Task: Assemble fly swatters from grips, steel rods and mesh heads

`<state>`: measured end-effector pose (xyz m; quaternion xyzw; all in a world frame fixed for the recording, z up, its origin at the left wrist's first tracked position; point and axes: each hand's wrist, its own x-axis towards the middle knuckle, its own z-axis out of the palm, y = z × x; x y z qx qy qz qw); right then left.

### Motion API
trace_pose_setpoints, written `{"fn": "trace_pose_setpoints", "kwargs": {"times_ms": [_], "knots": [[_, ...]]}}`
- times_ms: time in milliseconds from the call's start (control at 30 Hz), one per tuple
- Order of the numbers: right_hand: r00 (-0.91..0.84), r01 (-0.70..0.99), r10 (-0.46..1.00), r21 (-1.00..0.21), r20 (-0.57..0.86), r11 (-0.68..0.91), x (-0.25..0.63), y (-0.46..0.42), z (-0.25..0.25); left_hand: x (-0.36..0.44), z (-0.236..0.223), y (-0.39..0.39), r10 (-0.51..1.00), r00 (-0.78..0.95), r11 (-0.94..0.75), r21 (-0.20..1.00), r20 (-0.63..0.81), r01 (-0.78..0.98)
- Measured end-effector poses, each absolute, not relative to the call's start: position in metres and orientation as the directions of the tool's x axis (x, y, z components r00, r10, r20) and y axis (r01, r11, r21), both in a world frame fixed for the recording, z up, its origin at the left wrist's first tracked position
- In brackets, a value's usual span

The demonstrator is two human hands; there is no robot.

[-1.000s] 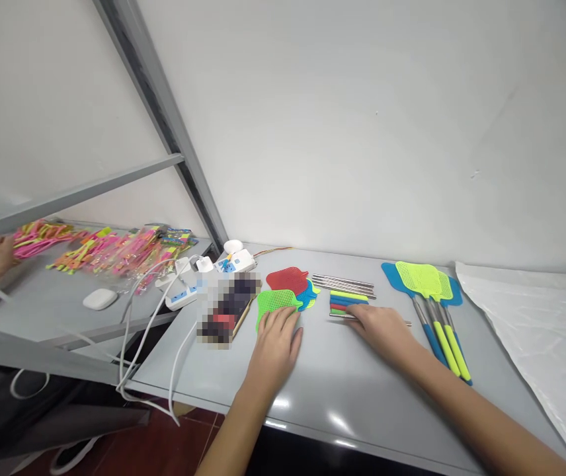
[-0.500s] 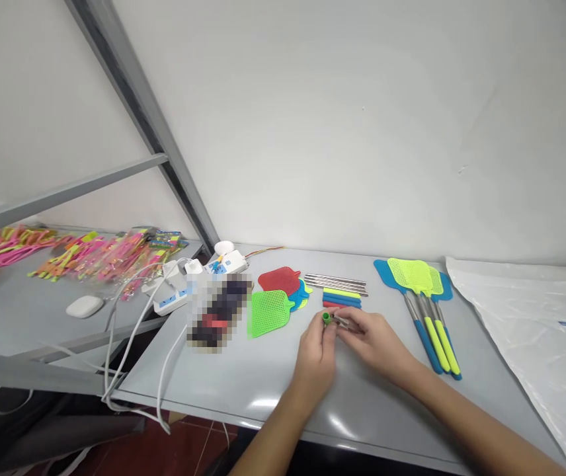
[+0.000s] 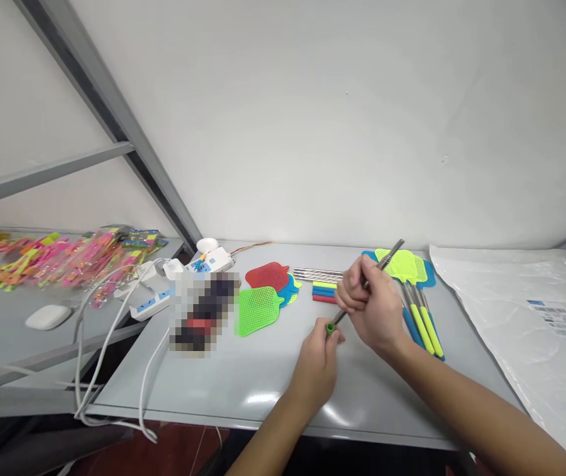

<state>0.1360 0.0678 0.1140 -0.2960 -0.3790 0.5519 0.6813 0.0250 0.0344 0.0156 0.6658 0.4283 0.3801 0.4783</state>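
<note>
My right hand (image 3: 369, 307) is closed round a thin metal rod (image 3: 389, 255) that slants up to the right. The rod's lower end meets a green handle sleeve (image 3: 330, 327), which my left hand (image 3: 319, 363) pinches from below. Both hands hover just above the grey table (image 3: 243, 383). Behind them lie a few more metal rods (image 3: 317, 272) and coloured sleeves (image 3: 323, 291). A green swatter head (image 3: 256, 309) lies to the left, next to red (image 3: 267, 275) and blue ones.
Several finished fly swatters (image 3: 414, 291) lie right of my hands. A clear plastic sheet (image 3: 521, 311) covers the table's right end. Power strips (image 3: 184, 277) with white cables and a blurred object sit on the left. Pink and yellow items (image 3: 65, 254) fill the neighbouring shelf.
My left hand left the green swatter head and took the green sleeve. My right hand picked up a metal rod, raised it and brought its end to the sleeve. The view drifted right.
</note>
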Motion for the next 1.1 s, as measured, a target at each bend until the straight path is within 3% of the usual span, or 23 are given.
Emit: {"fn": "trace_pose_setpoints", "kwargs": {"times_ms": [333,900,1100], "knots": [[-0.061,-0.425,0.984,-0.896,0.166,0.125,0.132,0.066,0.101,0.024,0.015,0.035,0.904,0.419,-0.188,0.958,0.083,0.215],[-0.034,-0.377,0.974,-0.905,0.224,0.195,0.137,0.056,0.096,0.023,0.015,0.036,0.888,0.45,-0.196,0.961,0.091,0.193],[-0.093,-0.199,0.98,-0.968,0.174,0.153,0.136,0.053,0.087,0.023,0.018,0.037,0.89,0.438,-0.197,0.973,0.126,0.121]]}}
